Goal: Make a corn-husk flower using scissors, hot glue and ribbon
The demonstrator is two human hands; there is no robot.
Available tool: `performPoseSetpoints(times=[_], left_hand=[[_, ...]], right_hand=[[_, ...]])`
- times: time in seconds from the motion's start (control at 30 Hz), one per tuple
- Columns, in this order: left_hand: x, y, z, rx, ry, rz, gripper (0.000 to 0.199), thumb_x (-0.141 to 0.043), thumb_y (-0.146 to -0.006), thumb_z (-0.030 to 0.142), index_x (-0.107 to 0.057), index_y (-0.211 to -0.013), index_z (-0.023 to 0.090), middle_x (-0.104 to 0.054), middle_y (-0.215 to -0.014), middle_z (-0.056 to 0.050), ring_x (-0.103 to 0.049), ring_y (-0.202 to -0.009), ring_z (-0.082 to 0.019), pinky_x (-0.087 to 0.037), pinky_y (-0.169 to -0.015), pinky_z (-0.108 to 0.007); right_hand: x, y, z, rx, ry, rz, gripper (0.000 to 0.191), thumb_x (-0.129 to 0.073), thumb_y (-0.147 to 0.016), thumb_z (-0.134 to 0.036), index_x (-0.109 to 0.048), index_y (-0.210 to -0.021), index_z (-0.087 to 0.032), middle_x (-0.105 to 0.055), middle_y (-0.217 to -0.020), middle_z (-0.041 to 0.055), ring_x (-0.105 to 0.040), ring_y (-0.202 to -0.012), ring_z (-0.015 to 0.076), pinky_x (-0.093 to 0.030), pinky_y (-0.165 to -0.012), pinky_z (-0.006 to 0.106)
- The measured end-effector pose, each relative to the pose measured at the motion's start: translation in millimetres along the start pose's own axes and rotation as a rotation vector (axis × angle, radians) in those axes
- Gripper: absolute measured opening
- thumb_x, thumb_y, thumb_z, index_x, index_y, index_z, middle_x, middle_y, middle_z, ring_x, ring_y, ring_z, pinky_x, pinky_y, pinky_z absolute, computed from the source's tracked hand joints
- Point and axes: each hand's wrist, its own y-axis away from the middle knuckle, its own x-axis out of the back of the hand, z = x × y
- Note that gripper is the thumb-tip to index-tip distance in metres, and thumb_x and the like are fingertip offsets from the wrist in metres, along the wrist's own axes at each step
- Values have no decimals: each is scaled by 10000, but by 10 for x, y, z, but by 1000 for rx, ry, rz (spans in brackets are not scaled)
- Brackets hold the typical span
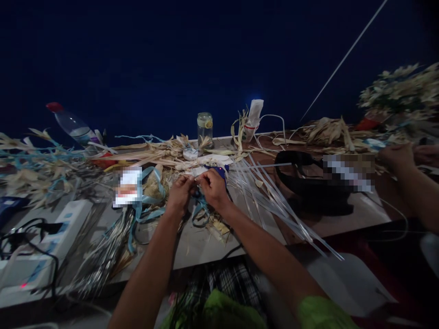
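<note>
Over the middle of the table my left hand (180, 195) and my right hand (214, 188) meet almost fingertip to fingertip. Both are closed in a pinch; whatever small thing sits between the fingers is too tiny and dim to make out. Just behind my right hand lies a blue object (224, 170) with a small red light. Light-blue ribbon (151, 213) curls left of my left hand, and more hangs below the hands. Scraps of dried husk (219, 227) lie under my right wrist. Long pale husk strips (151, 157) spread behind both hands.
Clear plastic rods (274, 194) fan out to the right, beside a black curved band (315, 201). At left are a wire bundle (109, 251) and a power strip (70, 221). Behind stand a jar (205, 130) and a tilted bottle (77, 128). Another person's hand (398, 160) is far right.
</note>
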Motion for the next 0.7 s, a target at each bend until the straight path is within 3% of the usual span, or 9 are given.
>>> performPoseSetpoints(times=[0.27,0.47,0.7], left_hand=[[24,-20,-43,-43,-146,28,258,-701,-620,345,-548,-693,150,-558,-593,33,-414,-447,-45,-303,-441,-186],[-10,13,-9,-100,-193,26,234,-704,-623,316,-559,-695,146,-580,-587,18,-455,-452,-58,-325,-444,-186],[4,-2,-24,-134,-174,25,235,-705,-623,279,-529,-721,157,-592,-582,25,-446,-410,-51,-322,-422,-178]], right_hand=[[-15,-18,-12,-67,26,26,265,-434,-826,-289,-427,-579,-193,-443,-595,-9,-421,-603,116,-327,-591,243],[-50,-13,14,-316,-132,-3,377,-424,-809,-412,-341,-511,-197,-296,-475,-51,-282,-483,85,-234,-471,237],[-111,5,9,-496,-379,-41,382,-464,-757,-468,-395,-499,-194,-327,-447,-54,-280,-435,76,-248,-429,229]])
